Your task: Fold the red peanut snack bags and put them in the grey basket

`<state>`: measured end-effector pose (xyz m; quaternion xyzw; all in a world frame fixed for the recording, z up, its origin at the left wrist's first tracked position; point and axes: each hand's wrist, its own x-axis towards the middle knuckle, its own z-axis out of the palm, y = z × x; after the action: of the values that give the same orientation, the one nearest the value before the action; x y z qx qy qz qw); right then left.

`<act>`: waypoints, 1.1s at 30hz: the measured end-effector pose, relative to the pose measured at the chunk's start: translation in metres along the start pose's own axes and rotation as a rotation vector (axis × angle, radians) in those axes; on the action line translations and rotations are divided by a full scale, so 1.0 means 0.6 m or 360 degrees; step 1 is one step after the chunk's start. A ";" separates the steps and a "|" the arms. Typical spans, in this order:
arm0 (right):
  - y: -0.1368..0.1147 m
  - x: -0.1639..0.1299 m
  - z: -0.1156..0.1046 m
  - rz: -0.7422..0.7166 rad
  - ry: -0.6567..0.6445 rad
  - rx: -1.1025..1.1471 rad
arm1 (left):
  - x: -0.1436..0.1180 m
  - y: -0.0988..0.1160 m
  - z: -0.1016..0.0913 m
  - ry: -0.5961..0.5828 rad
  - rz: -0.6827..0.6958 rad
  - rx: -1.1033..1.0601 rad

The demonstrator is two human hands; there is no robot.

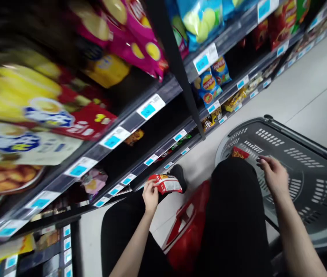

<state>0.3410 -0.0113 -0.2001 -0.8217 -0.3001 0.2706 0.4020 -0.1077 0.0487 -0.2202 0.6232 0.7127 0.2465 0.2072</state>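
Black-clad legs up close. L hand pinches red-white pack by one end, over shoe, nr shelf. R hand half-open, fingers loosely bent, over grey basket, just beside small red pack lying inside.

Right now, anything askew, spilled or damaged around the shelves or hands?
Slightly odd: a pink packet and an orange-brown packet each lie alone below the main shelf edge, no matching packets visible beside them. No spill visible. The left hand's red-and-white packet shows no obvious tear; blur limits that.
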 end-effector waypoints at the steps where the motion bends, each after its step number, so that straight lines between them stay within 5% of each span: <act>1: -0.048 -0.027 -0.019 -0.0079 0.0079 0.0008 | -0.017 0.017 -0.024 0.0024 0.0038 -0.0173; 4: -0.171 -0.117 -0.036 -0.0300 -0.0074 0.0253 | -0.067 0.080 -0.107 0.0099 0.0018 -0.0768; 6: -0.225 -0.176 -0.009 -0.0240 -0.0661 0.0527 | -0.098 0.125 -0.162 0.0186 -0.0035 -0.1189; 8: -0.256 -0.229 0.036 -0.0090 -0.1162 0.0610 | -0.122 0.163 -0.208 0.0287 -0.0077 -0.1601; 12: -0.281 -0.315 0.115 0.0266 -0.1716 0.0945 | -0.143 0.192 -0.260 0.0346 -0.0181 -0.2203; 14: -0.280 -0.341 0.139 0.0202 -0.1796 0.1129 | -0.140 0.184 -0.267 0.0322 -0.0208 -0.2385; 18: -0.250 -0.355 0.178 0.0011 -0.1637 0.1250 | -0.139 0.152 -0.250 0.0213 -0.0245 -0.2622; 22: -0.210 -0.357 0.222 0.0056 -0.1459 0.1221 | -0.162 0.129 -0.207 -0.0132 -0.0293 -0.2782; 25: -0.198 -0.364 0.241 0.0052 -0.1473 0.1129 | -0.175 0.118 -0.175 -0.0306 -0.0194 -0.2516; 30: -0.215 -0.334 0.231 -0.0215 -0.2060 0.0448 | -0.159 0.092 -0.166 -0.0401 -0.0300 -0.1937; 33: -0.230 -0.290 0.212 -0.0184 -0.1929 0.0462 | -0.147 0.081 -0.175 -0.0585 -0.0262 -0.1857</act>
<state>0.0986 -0.0031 -0.1187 -0.4416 -0.4790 0.7043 0.2818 -0.1205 -0.0437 -0.1082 0.3823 0.4587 0.4677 0.6517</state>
